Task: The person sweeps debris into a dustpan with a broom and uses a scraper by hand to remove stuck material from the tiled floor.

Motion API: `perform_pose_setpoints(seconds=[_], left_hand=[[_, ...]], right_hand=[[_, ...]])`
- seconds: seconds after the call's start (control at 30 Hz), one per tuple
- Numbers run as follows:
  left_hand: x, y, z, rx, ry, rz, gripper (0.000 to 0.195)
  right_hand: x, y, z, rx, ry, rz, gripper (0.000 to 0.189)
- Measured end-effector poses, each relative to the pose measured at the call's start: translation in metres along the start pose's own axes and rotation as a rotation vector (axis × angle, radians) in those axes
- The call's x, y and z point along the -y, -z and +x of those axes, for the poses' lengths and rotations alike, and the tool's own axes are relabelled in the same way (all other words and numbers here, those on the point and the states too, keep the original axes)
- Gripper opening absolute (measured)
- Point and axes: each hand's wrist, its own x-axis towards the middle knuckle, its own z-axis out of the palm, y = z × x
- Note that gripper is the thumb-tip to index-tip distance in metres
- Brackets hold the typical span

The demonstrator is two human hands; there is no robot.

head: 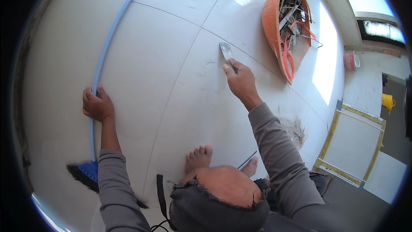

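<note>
My left hand is closed around the blue pole of a broom, whose blue head with dark bristles lies partly behind my left forearm. In my right hand is a putty knife, held by its handle with the whitish-stained blade pointing away from me. The blade is over a pale floor tile; whether it touches cannot be told. Beyond my right hand, an orange plastic scoop or cut-open container holds scraps, strips and pink-red plastic string.
Dusty debris lies on the floor beside my right forearm. Toward the right stand a yellow-edged panel or frame, a reddish container and a yellow object. A thin dark rod lies near my bare feet.
</note>
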Motion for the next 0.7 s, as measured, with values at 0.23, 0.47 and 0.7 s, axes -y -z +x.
perform_pose_setpoints(seconds=[0.23, 0.47, 0.7], left_hand=[[-0.006, 0.004, 0.000, 0.016, 0.001, -0.011, 0.039], [-0.005, 0.001, 0.000, -0.017, -0.009, -0.026, 0.041], [-0.002, 0.001, -0.002, -0.043, -0.017, -0.020, 0.041]], right_hand=[[0.028, -0.012, 0.027, -0.017, 0.129, -0.046, 0.046], [0.030, -0.020, 0.027, -0.009, 0.149, -0.028, 0.046], [0.048, -0.040, -0.001, 0.085, 0.215, -0.069, 0.046]])
